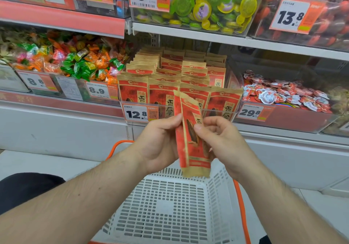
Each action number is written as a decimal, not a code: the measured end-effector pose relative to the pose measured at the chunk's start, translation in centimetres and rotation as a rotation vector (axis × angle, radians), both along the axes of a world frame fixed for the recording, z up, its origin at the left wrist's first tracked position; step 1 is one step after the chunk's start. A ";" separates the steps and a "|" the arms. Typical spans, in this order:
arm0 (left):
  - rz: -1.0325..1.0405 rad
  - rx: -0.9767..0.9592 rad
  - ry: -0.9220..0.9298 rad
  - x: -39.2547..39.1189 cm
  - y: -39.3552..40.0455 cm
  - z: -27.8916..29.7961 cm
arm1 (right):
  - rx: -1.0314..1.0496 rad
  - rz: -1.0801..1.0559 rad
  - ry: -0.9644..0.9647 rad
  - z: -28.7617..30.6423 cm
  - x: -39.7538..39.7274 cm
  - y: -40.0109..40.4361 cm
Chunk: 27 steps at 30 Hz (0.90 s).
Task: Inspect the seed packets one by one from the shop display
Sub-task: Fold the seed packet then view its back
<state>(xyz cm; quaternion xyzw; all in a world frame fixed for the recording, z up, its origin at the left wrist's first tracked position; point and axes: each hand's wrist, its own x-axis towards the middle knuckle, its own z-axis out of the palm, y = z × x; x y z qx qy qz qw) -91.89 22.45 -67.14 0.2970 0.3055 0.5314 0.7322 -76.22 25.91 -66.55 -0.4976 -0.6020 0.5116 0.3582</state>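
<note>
I hold red and tan seed packets (190,130) upright in front of the display; it looks like two packets pressed together. My left hand (160,141) grips their left edge with the thumb on front. My right hand (221,138) pinches their right side, thumb on the sunflower seed picture. Behind them, a clear bin (219,111) holds several rows of the same seed packets (164,73) standing upright, with a 12.8 price tag (136,114) on its front.
A white plastic shopping basket (170,206) with orange handles sits below my hands. Bins of wrapped candy (75,60) stand left, red and white sweets (283,94) right, green jelly cups (207,4) above. A white shelf base runs beneath.
</note>
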 end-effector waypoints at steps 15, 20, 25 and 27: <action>-0.027 -0.030 0.413 0.4 1.8 3.7 | -0.087 -0.014 0.262 2.9 2.2 1.4; 0.106 0.007 0.076 1.1 5.1 6.9 | -0.058 -0.202 0.545 6.4 3.6 4.1; 0.538 0.156 0.511 2.1 7.7 7.9 | 0.335 -0.347 0.491 9.4 5.6 7.2; 0.658 0.355 0.925 2.0 8.3 7.1 | 0.542 -0.377 0.359 10.0 6.4 8.6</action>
